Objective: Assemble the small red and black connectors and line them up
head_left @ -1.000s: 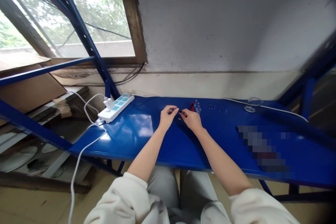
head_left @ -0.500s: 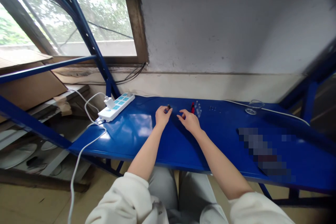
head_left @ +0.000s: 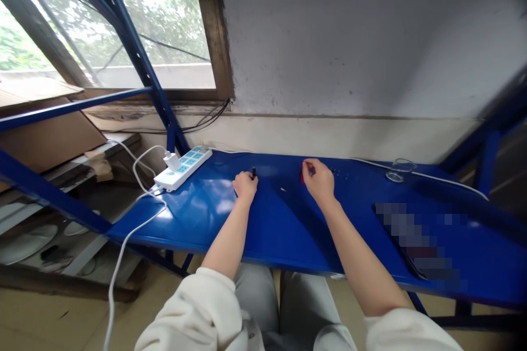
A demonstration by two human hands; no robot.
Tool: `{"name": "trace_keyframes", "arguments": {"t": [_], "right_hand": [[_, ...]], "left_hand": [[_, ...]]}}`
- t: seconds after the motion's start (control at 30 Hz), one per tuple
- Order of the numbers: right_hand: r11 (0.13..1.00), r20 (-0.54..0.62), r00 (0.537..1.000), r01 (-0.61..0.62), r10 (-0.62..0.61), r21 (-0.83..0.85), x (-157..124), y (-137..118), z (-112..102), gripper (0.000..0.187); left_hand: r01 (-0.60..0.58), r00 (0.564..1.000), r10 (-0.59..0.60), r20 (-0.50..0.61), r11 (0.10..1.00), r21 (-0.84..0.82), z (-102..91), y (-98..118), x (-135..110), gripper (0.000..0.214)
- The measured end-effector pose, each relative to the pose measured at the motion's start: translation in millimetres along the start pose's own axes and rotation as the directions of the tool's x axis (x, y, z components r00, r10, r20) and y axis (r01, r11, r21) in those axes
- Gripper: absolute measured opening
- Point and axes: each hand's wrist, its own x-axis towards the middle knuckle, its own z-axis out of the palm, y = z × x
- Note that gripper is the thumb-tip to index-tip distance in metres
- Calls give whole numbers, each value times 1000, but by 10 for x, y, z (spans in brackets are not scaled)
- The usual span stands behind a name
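My left hand [head_left: 246, 185] is closed around a small dark cylinder [head_left: 254, 172], which stands up out of the fingers. My right hand [head_left: 320, 180] is over the back of the blue table, thumb and fingertips pinched together. Beside those fingertips a small red object [head_left: 302, 177] shows. What the pinch holds, if anything, is too small to tell. Between the hands a tiny pale pointed piece [head_left: 282, 189] lies on the tabletop. Small clear pieces [head_left: 335, 171] lie just right of my right hand, which hides the clear tubes there.
A white power strip [head_left: 183, 169] with a plug and cable is at the left end of the blue table [head_left: 280, 230]. On the right are a clear round container [head_left: 395, 176] and a blurred-out flat dark object [head_left: 405, 241]. A white cable [head_left: 444, 182] runs along the back.
My right hand has moved right and back to the red object, its fingers closing. My left hand has shifted slightly left with the dark cylinder. A tiny pale piece now shows between them.
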Motion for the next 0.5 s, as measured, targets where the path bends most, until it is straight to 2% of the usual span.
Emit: {"name": "trace_keyframes", "arguments": {"t": [0.07, 0.13, 0.2, 0.27, 0.37, 0.43, 0.5], "right_hand": [[997, -43, 997, -61, 59, -45, 43, 97, -119, 29], [981, -38, 987, -162, 158, -107, 43, 212, -198, 29], [945, 24, 960, -271, 280, -181, 10, 332, -223, 28], [897, 162, 903, -347, 399, -275, -35, 441, -204, 27], [852, 359, 795, -345, 489, -394, -90, 546, -140, 29], [850, 423, 762, -312, 490, -424, -110, 568, -102, 30], [850, 442, 753, -293, 488, -438, -118, 563, -78, 32]], "left_hand": [[-8, 1000, 7, -7, 1000, -15, -10, 5, -5, 19], [-24, 1000, 24, -15, 999, -33, -18, 8, -13, 18], [-39, 999, 38, -27, 998, -45, -24, 10, -22, 18], [-46, 998, 44, -42, 998, -49, -26, 11, -31, 17], [-45, 998, 43, -51, 998, -46, -28, 15, -37, 17], [-41, 998, 39, -42, 998, -43, -30, 17, -36, 17], [-38, 999, 37, -27, 998, -45, -35, 16, -30, 17]]}}
